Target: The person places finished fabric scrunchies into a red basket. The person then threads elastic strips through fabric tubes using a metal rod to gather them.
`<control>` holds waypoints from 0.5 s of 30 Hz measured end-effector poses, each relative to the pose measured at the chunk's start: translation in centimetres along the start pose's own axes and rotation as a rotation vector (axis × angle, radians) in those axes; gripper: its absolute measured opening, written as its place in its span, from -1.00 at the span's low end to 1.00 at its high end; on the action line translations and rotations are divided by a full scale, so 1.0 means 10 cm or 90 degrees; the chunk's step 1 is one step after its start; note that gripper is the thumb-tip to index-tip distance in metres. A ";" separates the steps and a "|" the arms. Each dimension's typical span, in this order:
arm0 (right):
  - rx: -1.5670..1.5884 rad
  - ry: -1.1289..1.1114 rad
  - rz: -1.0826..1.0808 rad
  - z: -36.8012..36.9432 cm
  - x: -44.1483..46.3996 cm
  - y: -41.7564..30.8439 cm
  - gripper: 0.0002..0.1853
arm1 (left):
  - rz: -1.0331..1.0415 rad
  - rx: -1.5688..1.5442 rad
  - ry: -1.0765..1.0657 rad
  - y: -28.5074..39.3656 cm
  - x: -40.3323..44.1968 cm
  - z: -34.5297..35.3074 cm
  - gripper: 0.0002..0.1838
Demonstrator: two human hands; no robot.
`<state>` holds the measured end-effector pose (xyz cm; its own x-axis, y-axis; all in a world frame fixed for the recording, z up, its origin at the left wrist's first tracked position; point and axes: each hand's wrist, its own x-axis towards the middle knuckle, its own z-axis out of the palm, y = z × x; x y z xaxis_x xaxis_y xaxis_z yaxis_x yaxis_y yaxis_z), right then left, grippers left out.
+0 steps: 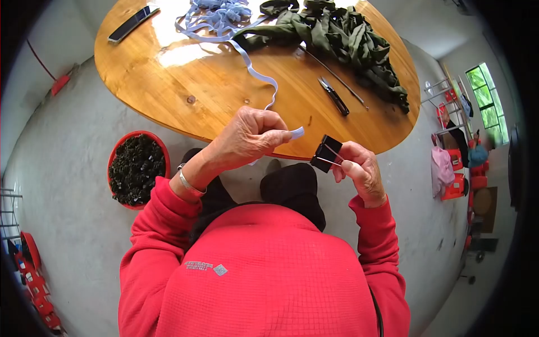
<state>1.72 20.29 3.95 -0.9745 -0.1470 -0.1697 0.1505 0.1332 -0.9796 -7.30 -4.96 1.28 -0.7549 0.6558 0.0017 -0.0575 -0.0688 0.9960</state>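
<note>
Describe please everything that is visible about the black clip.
The black clip looks like a binder clip: a dark, boxy body, seemingly of painted metal, with two thin, silvery wire arms. It is held tilted in the fingers of the right hand, with the wire arms pointing towards that hand. It appears in front of the near edge of the wooden table, apart from the pale blue band. Whether its mouth is open, I cannot tell.

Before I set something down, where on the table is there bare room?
The table is barest at left, between the dark strip, pale-blue band and near edge. A smaller patch lies between the snips and near edge. The far side is crowded with the band's tangle and green cloth.
</note>
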 end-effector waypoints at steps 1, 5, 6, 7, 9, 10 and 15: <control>0.000 0.001 0.006 0.00 0.01 -0.01 -0.72 | 0.004 0.001 -0.009 0.00 0.02 -0.01 -0.85; -0.012 -0.016 0.002 -0.17 -0.10 -0.06 -0.76 | 0.004 0.056 -0.044 0.16 0.10 0.21 -0.83; -0.019 -0.022 -0.001 -0.18 -0.10 -0.06 -0.76 | -0.001 0.077 -0.054 0.18 0.11 0.22 -0.82; -0.014 -0.030 -0.003 -0.18 -0.10 -0.06 -0.76 | -0.001 0.062 -0.072 0.17 0.13 0.22 -0.81; -0.001 -0.044 -0.005 -0.18 -0.09 -0.06 -0.76 | -0.002 0.030 -0.110 0.16 0.17 0.23 -0.80; 0.003 -0.046 -0.005 -0.18 -0.08 -0.06 -0.76 | -0.004 0.022 -0.132 0.17 0.18 0.23 -0.81; 0.025 -0.045 0.000 -0.21 -0.08 -0.02 -0.75 | 0.003 0.013 -0.186 0.17 0.23 0.26 -0.83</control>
<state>2.10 22.45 4.49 -0.9605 -0.2165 -0.1749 0.1576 0.0948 -0.9829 -7.43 -1.57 3.17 -0.5342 0.8448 0.0290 -0.0393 -0.0591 0.9975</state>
